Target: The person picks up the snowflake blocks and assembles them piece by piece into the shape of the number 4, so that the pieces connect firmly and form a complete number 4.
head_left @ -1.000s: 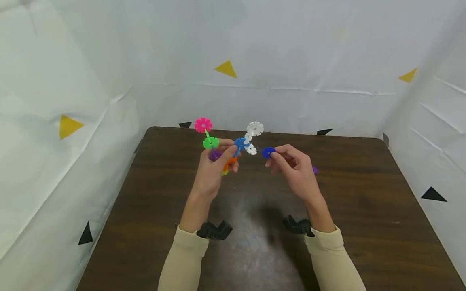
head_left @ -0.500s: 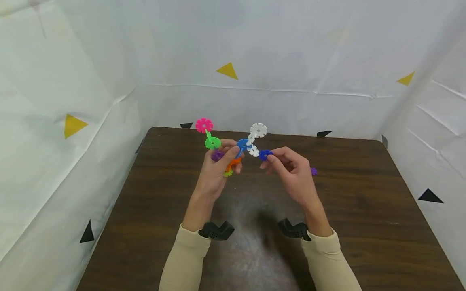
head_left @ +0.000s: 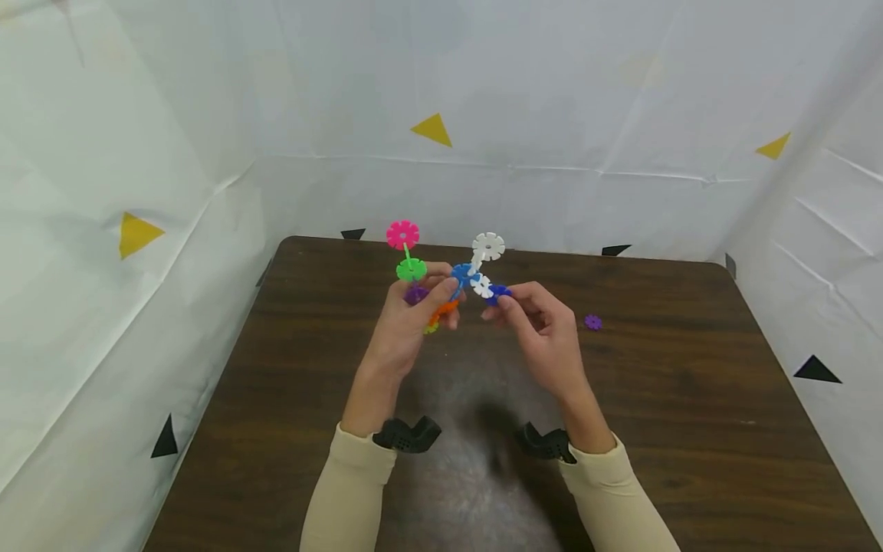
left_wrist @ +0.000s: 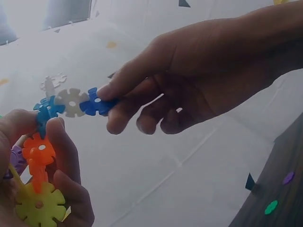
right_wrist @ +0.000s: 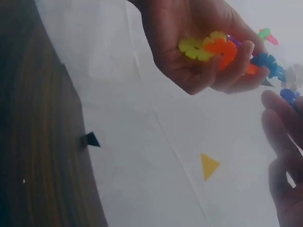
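left hand (head_left: 407,326): raised above the table (head_left: 290,399), fingers curled round the lower part of the disc structure (head_left: 444,287).
right hand (head_left: 541,333): thumb and forefinger pinch the dark blue disc (head_left: 498,294), the other fingers loosely curled beneath.
dark blue disc: held in the air between the two hands, its edge touching the lower white disc (head_left: 481,286) of the structure.
disc structure: a pink disc (head_left: 402,234) on top of a green disc (head_left: 411,269) at the left; a blue disc (head_left: 461,274) in the middle with two white discs branching right; purple, orange and yellow-green pieces sit down in the left hand's grip.
head view only: a loose purple disc (head_left: 592,322) lies on the table, to the right of the right hand and well apart from it; black wrist mounts sit at both cream sleeves.
left wrist view only: the dark blue disc (left_wrist: 96,105) sits edge to edge with a white one, and the orange disc (left_wrist: 40,150) and yellow-green disc (left_wrist: 40,205) show plainly between the left hand's fingers (left_wrist: 64,156); a green disc (left_wrist: 271,206) lies on the table near the purple one.
right wrist view only: the left hand's palm side, fingers wrapped over the yellow-green and orange discs (right_wrist: 215,47); the right hand's own fingers (right_wrist: 281,118) are blurred.
surroundings: white sheeting with yellow and black triangles.
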